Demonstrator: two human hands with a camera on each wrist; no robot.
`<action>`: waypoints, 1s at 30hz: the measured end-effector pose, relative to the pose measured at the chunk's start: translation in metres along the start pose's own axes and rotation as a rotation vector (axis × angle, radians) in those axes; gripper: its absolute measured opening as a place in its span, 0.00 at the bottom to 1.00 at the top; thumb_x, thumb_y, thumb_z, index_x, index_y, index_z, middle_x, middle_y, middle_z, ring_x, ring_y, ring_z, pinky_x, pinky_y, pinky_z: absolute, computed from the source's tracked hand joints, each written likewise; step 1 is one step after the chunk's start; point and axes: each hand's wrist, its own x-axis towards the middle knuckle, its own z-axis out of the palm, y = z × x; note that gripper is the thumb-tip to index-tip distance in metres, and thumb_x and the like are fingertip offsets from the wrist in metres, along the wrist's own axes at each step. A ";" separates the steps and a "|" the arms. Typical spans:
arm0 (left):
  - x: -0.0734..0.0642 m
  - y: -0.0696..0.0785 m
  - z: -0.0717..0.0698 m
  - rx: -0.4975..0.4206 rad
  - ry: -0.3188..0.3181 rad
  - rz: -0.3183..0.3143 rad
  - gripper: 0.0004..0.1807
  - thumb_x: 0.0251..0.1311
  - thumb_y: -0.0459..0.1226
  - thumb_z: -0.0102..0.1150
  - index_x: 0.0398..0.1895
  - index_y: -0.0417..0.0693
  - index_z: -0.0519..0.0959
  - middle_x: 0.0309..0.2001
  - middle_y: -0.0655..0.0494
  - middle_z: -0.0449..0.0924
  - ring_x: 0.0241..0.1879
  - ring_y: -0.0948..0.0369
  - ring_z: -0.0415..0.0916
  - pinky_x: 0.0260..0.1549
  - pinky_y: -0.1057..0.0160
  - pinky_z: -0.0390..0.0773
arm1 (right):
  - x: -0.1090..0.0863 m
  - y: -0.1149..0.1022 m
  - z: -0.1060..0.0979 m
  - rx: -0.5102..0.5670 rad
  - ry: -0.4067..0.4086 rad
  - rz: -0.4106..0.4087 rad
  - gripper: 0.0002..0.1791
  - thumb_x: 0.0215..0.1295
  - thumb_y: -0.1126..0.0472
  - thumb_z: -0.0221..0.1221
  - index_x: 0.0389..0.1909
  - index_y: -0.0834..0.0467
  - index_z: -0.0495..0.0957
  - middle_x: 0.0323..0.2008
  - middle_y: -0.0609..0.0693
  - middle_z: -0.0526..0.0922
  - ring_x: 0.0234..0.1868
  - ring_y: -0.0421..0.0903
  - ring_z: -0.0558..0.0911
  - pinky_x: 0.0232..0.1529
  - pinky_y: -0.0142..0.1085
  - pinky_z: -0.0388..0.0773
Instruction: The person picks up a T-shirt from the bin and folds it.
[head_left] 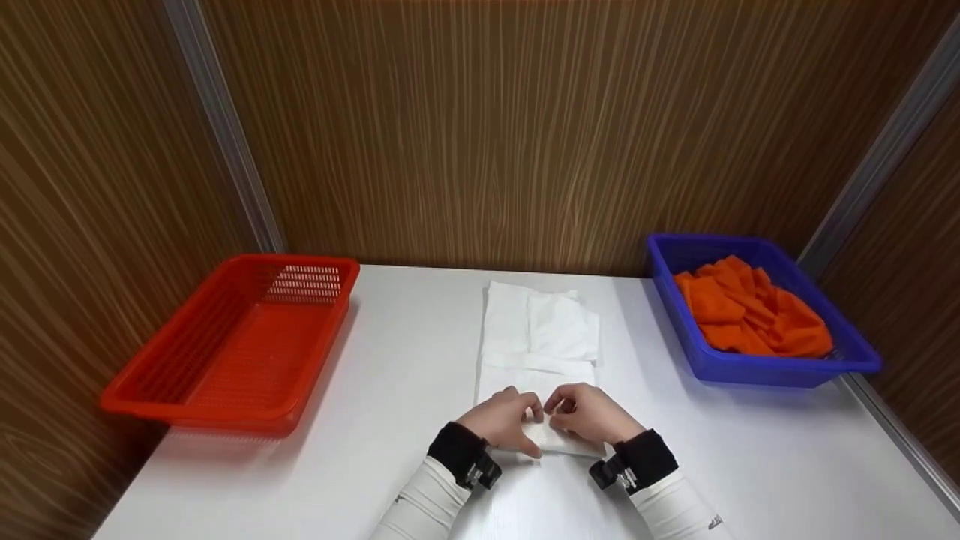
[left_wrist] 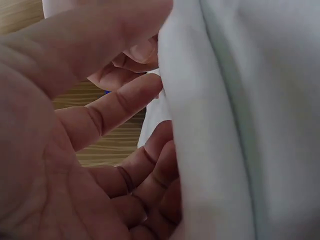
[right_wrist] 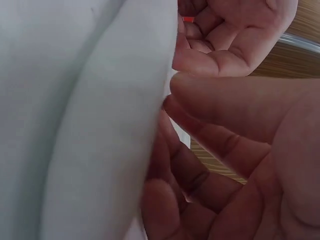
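Observation:
A white folded cloth (head_left: 559, 322) lies lengthwise on the table, with overlapping layers at its far end. Both hands are at its near end, close together. My left hand (head_left: 506, 420) has its thumb spread away from the fingers, and its fingertips touch the cloth. In the left wrist view, a thick rounded fold of the cloth (left_wrist: 200, 125) runs past those fingers. My right hand (head_left: 592, 414) bends its fingers at the same end. Its thumb and index finger pinch at the cloth's edge in the right wrist view, while the other fingers curl against the fold (right_wrist: 105, 125).
On the left stands a red plastic basket (head_left: 300, 382) with slotted sides. A blue basket (head_left: 750, 365) at the right holds a crumpled orange cloth (head_left: 750, 307). Wood-patterned panels (head_left: 465, 135) enclose the white table (head_left: 405, 352) at the back and sides.

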 end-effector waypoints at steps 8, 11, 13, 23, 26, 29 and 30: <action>-0.002 0.004 0.003 0.177 0.032 0.022 0.19 0.45 0.38 0.81 0.36 0.50 0.77 0.34 0.61 0.68 0.35 0.63 0.67 0.33 0.67 0.68 | 0.003 0.006 0.002 0.033 -0.014 0.025 0.09 0.59 0.68 0.64 0.40 0.61 0.86 0.29 0.50 0.85 0.30 0.40 0.78 0.32 0.30 0.74; -0.002 0.007 0.002 0.230 0.045 0.037 0.12 0.49 0.38 0.75 0.30 0.50 0.78 0.31 0.61 0.68 0.32 0.63 0.67 0.28 0.66 0.66 | 0.003 0.006 0.001 0.022 -0.032 0.019 0.07 0.63 0.65 0.65 0.42 0.60 0.86 0.30 0.50 0.86 0.30 0.39 0.79 0.32 0.30 0.74; -0.002 0.008 0.001 0.248 0.053 0.051 0.09 0.51 0.38 0.73 0.30 0.51 0.79 0.31 0.60 0.71 0.31 0.62 0.68 0.27 0.66 0.66 | 0.001 0.004 0.000 -0.001 -0.051 0.014 0.08 0.66 0.60 0.66 0.43 0.59 0.85 0.32 0.49 0.87 0.32 0.38 0.80 0.34 0.30 0.75; -0.002 0.011 -0.009 0.177 0.080 0.060 0.06 0.67 0.39 0.68 0.37 0.52 0.78 0.32 0.59 0.79 0.33 0.64 0.72 0.32 0.65 0.70 | -0.013 -0.023 0.006 -0.247 -0.027 -0.123 0.37 0.49 0.56 0.79 0.59 0.66 0.78 0.64 0.70 0.77 0.65 0.68 0.74 0.62 0.61 0.77; -0.002 0.010 -0.011 0.157 0.123 0.080 0.07 0.69 0.40 0.67 0.38 0.51 0.78 0.34 0.58 0.82 0.36 0.62 0.75 0.35 0.64 0.72 | -0.014 -0.027 0.012 -0.317 -0.008 -0.201 0.30 0.56 0.69 0.70 0.61 0.69 0.77 0.69 0.72 0.75 0.70 0.72 0.73 0.68 0.65 0.73; -0.002 0.008 -0.012 0.164 0.155 0.101 0.09 0.67 0.43 0.69 0.39 0.50 0.78 0.37 0.57 0.83 0.39 0.60 0.76 0.39 0.63 0.74 | -0.013 -0.027 0.015 -0.369 0.020 -0.265 0.24 0.59 0.78 0.60 0.59 0.68 0.78 0.64 0.70 0.80 0.66 0.69 0.79 0.68 0.61 0.75; -0.003 0.008 -0.012 0.170 0.158 0.100 0.12 0.65 0.44 0.71 0.40 0.50 0.79 0.38 0.57 0.84 0.40 0.59 0.77 0.40 0.62 0.75 | -0.013 -0.027 0.015 -0.372 0.023 -0.278 0.24 0.60 0.80 0.59 0.59 0.68 0.78 0.63 0.69 0.82 0.65 0.68 0.81 0.68 0.60 0.75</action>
